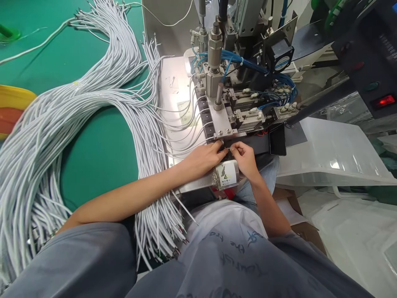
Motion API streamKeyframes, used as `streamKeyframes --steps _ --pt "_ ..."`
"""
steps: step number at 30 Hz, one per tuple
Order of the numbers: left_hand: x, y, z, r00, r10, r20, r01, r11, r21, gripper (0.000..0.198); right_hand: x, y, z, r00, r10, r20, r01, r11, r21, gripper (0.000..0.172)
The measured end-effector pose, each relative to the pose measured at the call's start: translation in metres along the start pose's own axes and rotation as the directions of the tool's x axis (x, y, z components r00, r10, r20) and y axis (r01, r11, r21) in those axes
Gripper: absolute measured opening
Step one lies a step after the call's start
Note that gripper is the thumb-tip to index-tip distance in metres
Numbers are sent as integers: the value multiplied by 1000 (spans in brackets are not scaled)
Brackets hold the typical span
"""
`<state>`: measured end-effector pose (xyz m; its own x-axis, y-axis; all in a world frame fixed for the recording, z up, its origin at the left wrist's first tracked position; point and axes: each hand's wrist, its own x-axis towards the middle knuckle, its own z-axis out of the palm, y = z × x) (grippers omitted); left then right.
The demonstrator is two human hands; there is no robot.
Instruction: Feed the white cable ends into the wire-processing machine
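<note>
My left hand reaches over the machine's front edge, fingers bent and pressed together close to the clamp block. White cables run toward it, and one passes under the wrist. My right hand faces it, thumb and forefinger pinched on something tiny near the left fingertips. What lies between the fingers of either hand is too small and covered to make out. Just above the hands stands the machine's metal press plate. Below them sits a clear-wrapped roll with a white label.
A thick bundle of white cables drapes over the green table. Cable ends lie across the steel plate. A dark phone-like slab rests right of the hands. A translucent plastic tray and control box stand at right.
</note>
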<state>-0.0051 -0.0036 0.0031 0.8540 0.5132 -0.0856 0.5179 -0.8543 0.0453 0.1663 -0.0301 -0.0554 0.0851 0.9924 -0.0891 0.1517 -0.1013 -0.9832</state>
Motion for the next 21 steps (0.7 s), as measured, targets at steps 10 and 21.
streamKeyframes --steps 10,21 --pt "1 -2 -1 1000 -24 18 25 998 -57 36 -1 -2 0 994 108 -16 -107 993 49 17" --pt "1 -1 -2 999 -31 32 33 999 -38 37 3 -4 2 985 173 7 -173 978 118 14"
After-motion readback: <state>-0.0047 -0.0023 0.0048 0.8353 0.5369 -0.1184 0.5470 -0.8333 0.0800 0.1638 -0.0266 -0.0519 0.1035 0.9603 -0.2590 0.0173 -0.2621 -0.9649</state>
